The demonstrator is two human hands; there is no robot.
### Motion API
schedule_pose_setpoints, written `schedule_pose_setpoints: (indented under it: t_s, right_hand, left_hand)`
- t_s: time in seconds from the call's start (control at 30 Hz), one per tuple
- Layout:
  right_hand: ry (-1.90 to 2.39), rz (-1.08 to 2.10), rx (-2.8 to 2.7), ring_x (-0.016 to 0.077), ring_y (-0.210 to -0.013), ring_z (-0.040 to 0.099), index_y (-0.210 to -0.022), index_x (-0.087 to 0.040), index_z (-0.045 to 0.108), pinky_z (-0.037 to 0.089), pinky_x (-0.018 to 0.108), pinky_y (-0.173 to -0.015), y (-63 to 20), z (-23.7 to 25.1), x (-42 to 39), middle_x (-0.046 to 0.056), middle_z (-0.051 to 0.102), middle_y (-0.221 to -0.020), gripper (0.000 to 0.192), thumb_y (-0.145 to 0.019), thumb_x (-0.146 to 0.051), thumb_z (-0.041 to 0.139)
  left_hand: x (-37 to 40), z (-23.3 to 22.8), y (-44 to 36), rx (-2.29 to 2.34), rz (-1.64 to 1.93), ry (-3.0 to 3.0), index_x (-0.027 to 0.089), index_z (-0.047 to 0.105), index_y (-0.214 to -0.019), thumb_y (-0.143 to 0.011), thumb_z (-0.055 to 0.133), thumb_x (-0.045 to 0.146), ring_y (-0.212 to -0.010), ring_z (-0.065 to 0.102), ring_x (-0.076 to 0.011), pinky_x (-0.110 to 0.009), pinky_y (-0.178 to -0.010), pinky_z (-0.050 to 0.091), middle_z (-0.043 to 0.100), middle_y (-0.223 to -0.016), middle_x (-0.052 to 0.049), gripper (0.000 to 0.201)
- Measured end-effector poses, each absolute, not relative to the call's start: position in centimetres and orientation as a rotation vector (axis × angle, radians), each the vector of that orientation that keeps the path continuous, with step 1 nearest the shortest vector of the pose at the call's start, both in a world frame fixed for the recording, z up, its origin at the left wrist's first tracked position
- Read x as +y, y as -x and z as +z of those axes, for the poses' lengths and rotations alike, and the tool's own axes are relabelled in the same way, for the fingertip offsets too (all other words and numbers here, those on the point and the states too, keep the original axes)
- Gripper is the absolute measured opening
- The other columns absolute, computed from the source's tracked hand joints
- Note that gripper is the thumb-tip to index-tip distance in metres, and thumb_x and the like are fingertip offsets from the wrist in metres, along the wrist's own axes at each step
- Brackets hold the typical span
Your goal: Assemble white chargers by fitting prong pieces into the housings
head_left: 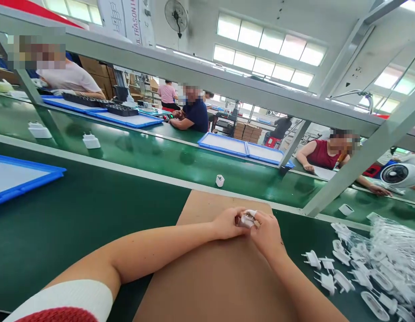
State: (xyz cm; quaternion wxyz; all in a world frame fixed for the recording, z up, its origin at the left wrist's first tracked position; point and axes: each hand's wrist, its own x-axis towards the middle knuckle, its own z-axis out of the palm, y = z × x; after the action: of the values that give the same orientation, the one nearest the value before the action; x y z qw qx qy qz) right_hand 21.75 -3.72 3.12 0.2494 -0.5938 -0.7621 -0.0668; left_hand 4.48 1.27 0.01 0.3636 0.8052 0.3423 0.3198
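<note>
Bare forearms; left sleeve (65, 302) white, apparently red-trimmed.

1. Only one view exists, from a camera worn on the person's head.
2. It faces forward and slightly down, across the cardboard sheet (214, 273) and green conveyor belt (143, 156) toward co-workers seated opposite.
3. The left hand (227, 222) and right hand (266, 233) sit close, at lower centre.
4. The frame tilts, so the belt slopes down rightward.
</note>
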Motion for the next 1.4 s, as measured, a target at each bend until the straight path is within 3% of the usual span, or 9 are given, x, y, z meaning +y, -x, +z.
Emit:
schedule_pose_setpoints:
  t_s: [0.2, 0.3, 0.43, 0.6, 0.7, 0.83, 1.07, 1.3, 1.4]
  right_hand:
    - [1.626, -0.033, -1.926, 0.0294, -0.091, 0.072, -0.097, -0.029, 0.068, 0.054, 0.039, -0.082, -22.2, 2.5, -3.6, 0.003, 0.078, -0.088, 0.035, -0.07, -0.009, 0.058]
    - [1.611, -0.045, -1.951, 0.0279, -0.09, 0.072, -0.085, -0.027, 0.064, 0.054, 0.042, -0.092, -22.1, 2.5, -3.6, 0.004, 0.077, -0.085, 0.026, -0.07, -0.008, 0.057]
    - [1.587, 0.046, -1.903, 0.0266, -0.094, 0.073, -0.086, -0.028, 0.066, 0.056, 0.04, -0.091, -22.2, 2.1, -3.3, 0.005, 0.078, -0.093, 0.023, -0.072, -0.011, 0.059]
    - [1.572, -0.041, -1.969, 0.0304, -0.117, 0.068, -0.129, -0.024, 0.065, 0.056, 0.043, -0.096, -25.6, 3.2, -4.0, 0.009, 0.073, -0.128, 0.05, -0.079, -0.02, 0.065]
    - [1.82, -0.3, -2.164, 0.0352, -0.121, 0.065, -0.124, -0.022, 0.072, 0.053, 0.049, -0.098, -29.5, 4.3, -6.2, 0.012, 0.068, -0.139, 0.043, -0.085, -0.01, 0.059]
    - [2.283, -0.33, -2.269, 0.038, -0.126, 0.064, -0.132, -0.024, 0.072, 0.055, 0.047, -0.09, -33.5, 4.3, -9.3, 0.012, 0.062, -0.149, 0.067, -0.079, 0.01, 0.049]
    - [2.409, -0.095, -2.179, 0.0275, -0.112, 0.071, -0.113, -0.022, 0.078, 0.052, 0.035, -0.09, -34.3, 4.7, -9.1, 0.01, 0.077, -0.116, 0.052, -0.087, 0.008, 0.045]
    - [2.189, -0.159, -2.056, 0.0188, -0.079, 0.069, -0.116, -0.019, 0.076, 0.045, 0.028, -0.063, -33.8, 5.0, -6.9, 0.01, 0.068, -0.108, 0.048, -0.09, 0.001, 0.041]
    - [1.905, 0.029, -1.956, 0.0175, -0.08, 0.066, -0.106, -0.019, 0.076, 0.05, 0.027, -0.068, -32.4, 4.8, -6.0, 0.008, 0.063, -0.104, 0.038, -0.09, -0.006, 0.044]
  left_hand:
    - [1.1, 0.2, -3.8, 0.827, 0.758, -2.304, 0.018, 0.067, -0.117, -0.099, 0.058, 0.038, -0.093, 0.06, -0.027, -0.04, -0.09, 0.047, 0.074, -0.1, -0.01, 0.028]
    - [1.1, -0.1, -3.9, 0.902, 0.659, -2.445, 0.013, 0.061, -0.128, -0.103, 0.051, 0.041, -0.097, 0.061, -0.0317, -0.046, -0.096, 0.046, 0.074, -0.105, -0.016, 0.039]
    - [0.7, 0.4, -4.0, 0.96, 0.624, -2.431, 0.016, 0.065, -0.118, -0.101, 0.055, 0.039, -0.103, 0.063, -0.0317, -0.044, -0.095, 0.048, 0.073, -0.108, -0.015, 0.031]
    - [3.5, 2.2, -4.1, 1.08, 0.593, -2.346, 0.021, 0.071, -0.101, -0.093, 0.067, 0.04, -0.087, 0.069, -0.0205, -0.028, -0.076, 0.052, 0.075, -0.097, -0.003, 0.021]
    - [8.1, 3.5, -4.0, 1.343, 0.65, -2.245, 0.019, 0.069, -0.109, -0.096, 0.063, 0.04, -0.093, 0.071, -0.0217, -0.028, -0.079, 0.052, 0.076, -0.105, -0.006, 0.025]
    - [14.6, 4.6, -3.0, 1.701, 0.695, -2.099, 0.016, 0.068, -0.114, -0.1, 0.061, 0.039, -0.105, 0.069, -0.025, -0.037, -0.091, 0.053, 0.072, -0.115, -0.012, 0.028]
    - [17.2, 3.0, -2.2, 1.946, 0.756, -2.053, 0.014, 0.066, -0.126, -0.091, 0.072, 0.037, -0.124, 0.061, -0.0327, -0.045, -0.107, 0.048, 0.069, -0.126, -0.018, 0.043]
    - [16.8, 3.3, 2.9, 2.224, 1.154, -1.849, 0.012, 0.036, -0.156, -0.084, 0.063, 0.029, -0.157, 0.019, -0.0389, -0.055, -0.129, 0.018, 0.027, -0.168, -0.019, 0.079]
    - [17.7, 3.4, 6.5, 2.246, 1.1, -1.696, 0.009, 0.034, -0.155, -0.072, 0.074, 0.031, -0.157, 0.017, -0.0465, -0.063, -0.125, 0.023, 0.023, -0.167, -0.026, 0.095]
